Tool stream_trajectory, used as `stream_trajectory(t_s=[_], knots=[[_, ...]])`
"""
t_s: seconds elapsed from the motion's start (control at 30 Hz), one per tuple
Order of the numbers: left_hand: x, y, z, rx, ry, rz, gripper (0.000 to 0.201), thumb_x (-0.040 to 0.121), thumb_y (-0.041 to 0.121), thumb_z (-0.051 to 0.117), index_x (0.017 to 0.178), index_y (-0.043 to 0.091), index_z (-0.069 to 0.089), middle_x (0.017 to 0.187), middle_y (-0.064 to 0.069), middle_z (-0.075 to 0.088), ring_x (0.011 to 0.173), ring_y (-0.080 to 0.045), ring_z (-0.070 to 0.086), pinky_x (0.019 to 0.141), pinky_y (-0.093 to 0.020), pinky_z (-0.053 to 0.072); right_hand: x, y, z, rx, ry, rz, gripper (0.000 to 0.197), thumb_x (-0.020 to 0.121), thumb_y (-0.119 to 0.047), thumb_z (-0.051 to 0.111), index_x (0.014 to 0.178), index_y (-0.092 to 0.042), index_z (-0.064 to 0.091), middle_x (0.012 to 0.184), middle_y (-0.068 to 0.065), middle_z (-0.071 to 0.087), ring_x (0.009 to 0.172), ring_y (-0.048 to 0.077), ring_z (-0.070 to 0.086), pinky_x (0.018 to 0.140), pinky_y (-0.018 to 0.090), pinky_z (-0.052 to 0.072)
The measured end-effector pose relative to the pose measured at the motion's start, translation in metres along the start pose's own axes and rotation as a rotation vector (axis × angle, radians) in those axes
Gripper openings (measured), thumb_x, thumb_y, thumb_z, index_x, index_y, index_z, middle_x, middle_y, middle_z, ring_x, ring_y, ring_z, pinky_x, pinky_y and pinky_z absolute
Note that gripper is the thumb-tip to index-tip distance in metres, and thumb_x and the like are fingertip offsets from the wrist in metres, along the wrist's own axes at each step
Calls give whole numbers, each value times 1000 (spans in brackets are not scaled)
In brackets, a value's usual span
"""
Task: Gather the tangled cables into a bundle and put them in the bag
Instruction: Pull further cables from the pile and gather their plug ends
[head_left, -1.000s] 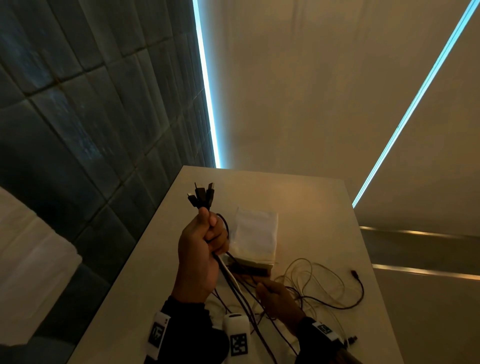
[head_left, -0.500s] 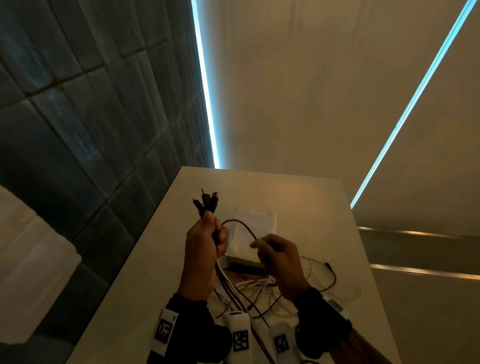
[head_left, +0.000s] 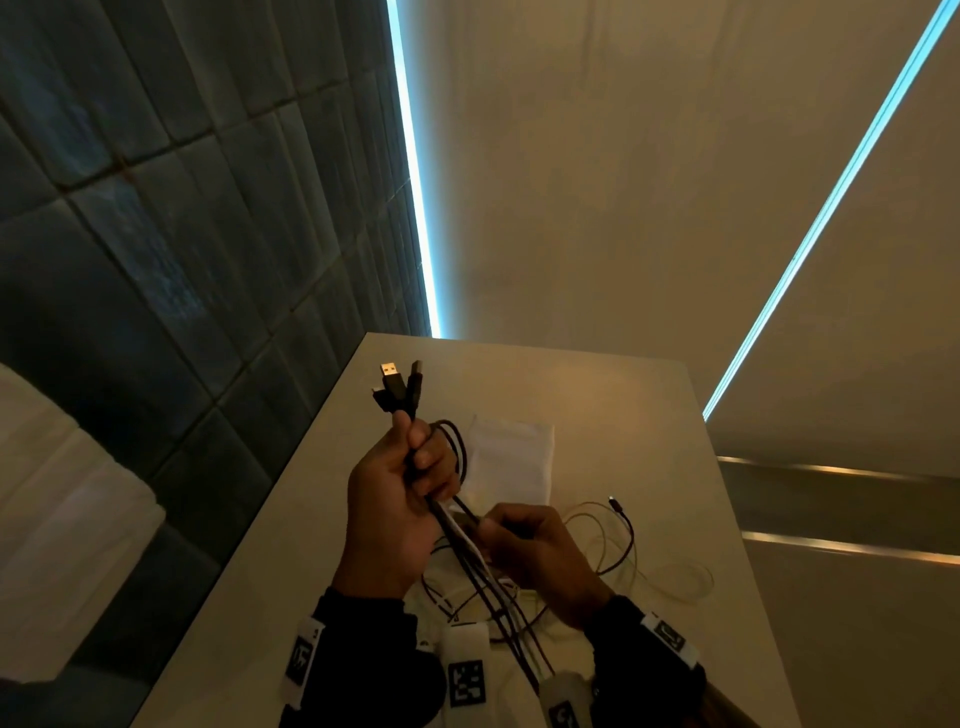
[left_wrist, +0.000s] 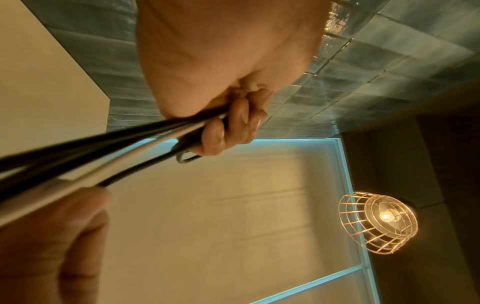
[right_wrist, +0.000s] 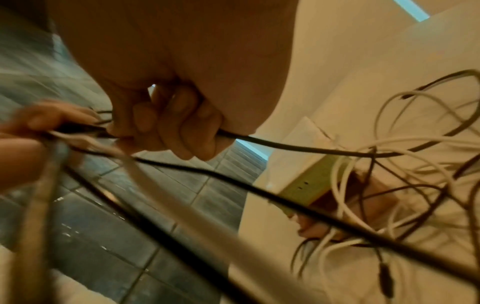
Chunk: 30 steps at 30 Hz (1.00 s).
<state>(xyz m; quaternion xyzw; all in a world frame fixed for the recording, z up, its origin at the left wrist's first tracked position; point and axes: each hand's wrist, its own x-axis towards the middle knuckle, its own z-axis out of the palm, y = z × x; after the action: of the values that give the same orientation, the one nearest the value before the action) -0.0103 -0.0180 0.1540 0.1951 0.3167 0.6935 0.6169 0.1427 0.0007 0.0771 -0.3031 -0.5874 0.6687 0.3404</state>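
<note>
My left hand (head_left: 410, 467) is raised above the table and grips a bunch of black and white cables (head_left: 470, 551) just below their plugs (head_left: 397, 387), which stick up above the fist. The strands run down from that fist toward my body. Lower and to the right, my right hand (head_left: 511, 538) curls round one black cable (right_wrist: 298, 147) close to the hanging strands. Loose black and white cable loops (head_left: 618, 540) lie on the table to the right. The white bag (head_left: 511, 454) lies flat behind both hands. In the left wrist view my left hand (left_wrist: 228, 127) holds the cables (left_wrist: 103, 152).
The beige table (head_left: 623, 415) is narrow, with its left edge next to a dark tiled wall (head_left: 182, 260). A small green-edged box (right_wrist: 306, 185) sits under the bag's near end among the cables. A caged lamp (left_wrist: 379, 222) hangs overhead.
My right hand went up to the left fist with a black cable loop, then dropped back down to the strands. The left hand lifted slightly, and a loop now hangs beside its fingers.
</note>
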Motion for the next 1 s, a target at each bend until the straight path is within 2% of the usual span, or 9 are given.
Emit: stream_trajectory(t_s=[0.1, 0.27, 0.4, 0.5, 0.6, 0.7, 0.8, 0.9, 1.0], knots=[[-2, -4, -1, 49, -13, 24, 37, 98, 33, 37, 65, 17, 45, 56, 6, 36, 42, -5, 25, 42, -20, 25, 1, 18, -4, -18, 2, 18, 32, 95, -6, 53, 65, -16, 59, 52, -13, 51, 48, -3, 42, 49, 10, 35], [-1, -1, -3, 53, -1, 48, 38, 98, 31, 37, 64, 17, 46, 50, 7, 32, 39, -4, 24, 39, -20, 24, 3, 58, -14, -221, 65, 71, 27, 95, -11, 55, 69, -13, 59, 63, -7, 50, 56, 3, 43, 55, 14, 37], [-1, 0, -4, 57, 4, 63, 36, 95, 31, 39, 64, 15, 46, 48, 7, 31, 38, -5, 25, 41, -21, 21, 1, 69, -18, -294, 103, 133, 27, 96, -6, 52, 70, -4, 56, 49, -15, 53, 48, -7, 48, 50, 7, 36], [-1, 1, -4, 93, 20, 77, 38, 98, 31, 36, 64, 15, 45, 49, 7, 32, 38, -4, 24, 40, -20, 22, 4, 67, -19, -293, 109, 160, 22, 97, -1, 47, 76, 0, 55, 49, -22, 58, 52, -14, 53, 51, 6, 40], [-4, 4, -3, 154, 48, 106, 38, 100, 31, 34, 67, 14, 42, 49, 7, 31, 38, -5, 23, 39, -20, 22, 6, 83, -26, -307, 143, 226, 24, 97, -3, 47, 74, -3, 55, 51, -11, 53, 50, -7, 50, 52, 9, 37], [-3, 3, -4, 245, 89, 141, 38, 101, 29, 33, 68, 13, 40, 48, 8, 31, 39, -5, 21, 40, -20, 20, 9, 98, -34, -362, 209, 284, 29, 96, -12, 51, 67, -16, 55, 57, -11, 48, 54, 5, 44, 51, 16, 36], [0, 2, -8, 314, 154, 153, 38, 102, 28, 32, 68, 13, 41, 46, 8, 31, 37, -5, 21, 39, -20, 18, 15, 80, -37, -278, 304, 281, 27, 93, -15, 56, 66, -16, 58, 55, -3, 47, 49, 12, 43, 47, 25, 34], [2, -2, -10, 371, 218, 146, 39, 103, 27, 33, 68, 13, 42, 48, 8, 31, 39, -6, 21, 40, -21, 17, 21, 41, -34, -66, 329, 195, 18, 90, -13, 60, 77, 0, 61, 53, -2, 46, 44, 11, 39, 42, 21, 31], [3, -9, -7, 422, 277, 125, 38, 104, 27, 34, 69, 13, 42, 52, 3, 36, 45, -11, 27, 43, -23, 23, 22, -1, -22, 68, 241, 52, 21, 91, -5, 58, 86, 15, 55, 53, 0, 45, 44, 7, 38, 42, 16, 36]])
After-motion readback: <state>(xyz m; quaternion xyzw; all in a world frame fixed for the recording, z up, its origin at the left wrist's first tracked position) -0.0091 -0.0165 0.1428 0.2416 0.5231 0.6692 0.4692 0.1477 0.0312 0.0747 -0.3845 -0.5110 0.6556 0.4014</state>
